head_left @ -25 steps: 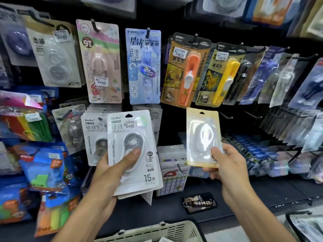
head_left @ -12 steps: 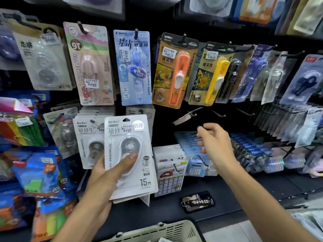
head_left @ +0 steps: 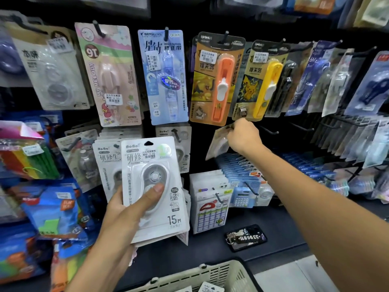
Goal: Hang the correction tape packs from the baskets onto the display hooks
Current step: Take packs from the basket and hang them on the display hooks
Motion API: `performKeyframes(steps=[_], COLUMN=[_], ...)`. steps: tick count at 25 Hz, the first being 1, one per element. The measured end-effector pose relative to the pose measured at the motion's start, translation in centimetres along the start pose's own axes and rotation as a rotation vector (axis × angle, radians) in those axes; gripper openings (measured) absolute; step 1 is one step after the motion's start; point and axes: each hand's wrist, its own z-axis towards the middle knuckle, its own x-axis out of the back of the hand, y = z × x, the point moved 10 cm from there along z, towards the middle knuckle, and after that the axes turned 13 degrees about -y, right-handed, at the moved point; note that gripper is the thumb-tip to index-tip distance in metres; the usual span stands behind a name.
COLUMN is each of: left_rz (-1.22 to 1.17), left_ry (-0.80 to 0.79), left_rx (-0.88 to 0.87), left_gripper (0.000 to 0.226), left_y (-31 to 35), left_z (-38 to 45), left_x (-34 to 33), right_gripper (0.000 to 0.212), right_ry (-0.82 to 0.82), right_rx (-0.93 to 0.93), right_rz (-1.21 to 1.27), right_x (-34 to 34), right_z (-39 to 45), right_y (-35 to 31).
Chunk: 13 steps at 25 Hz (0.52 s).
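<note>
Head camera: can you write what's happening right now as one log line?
left hand: holds white pack stack | right hand: holds yellow pack at hook row | basket: below, more packs inside

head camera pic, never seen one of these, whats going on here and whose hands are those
There is no machine here. A person wears one camera on the head, looking forward and down at their own hands before a shop display wall. The left hand grips a stack of white correction tape packs. The right hand reaches up and pinches a yellowish pack tilted at a lower hook, below the orange and yellow packs. A beige basket sits at the bottom edge, and a key tag lies on the dark shelf.
</note>
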Motion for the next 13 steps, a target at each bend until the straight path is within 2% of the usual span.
performKeyframes(steps=[5,8,10,13], left_rz=[0.048,0.054,0.043,0.046], left_ry=[-0.001,-0.007,-0.009,-0.008], left_rx=[0.003,-0.017,-0.029,-0.031], left_gripper=[0.071,0.079,0.080,0.074], left_y=[0.4,0.7,1.0,1.0], left_z=[0.0,-0.2,-0.4,-0.8], left_x=[0.3,0.4,0.4,0.7], right_gripper=[0.026,0.023,0.022,0.024], right_ry=[-0.023,0.047,0.104,0.081], right_rx=[0.044,-0.002,-0.014,-0.009], right_rz=[0.000,0.014,-0.002,-0.006], right_x=[-1.3,-1.2,-1.2,-1.3], right_z=[0.3,0.1,-0.4,-1.0], right_y=[-1.5,-1.3,-1.2,-1.4])
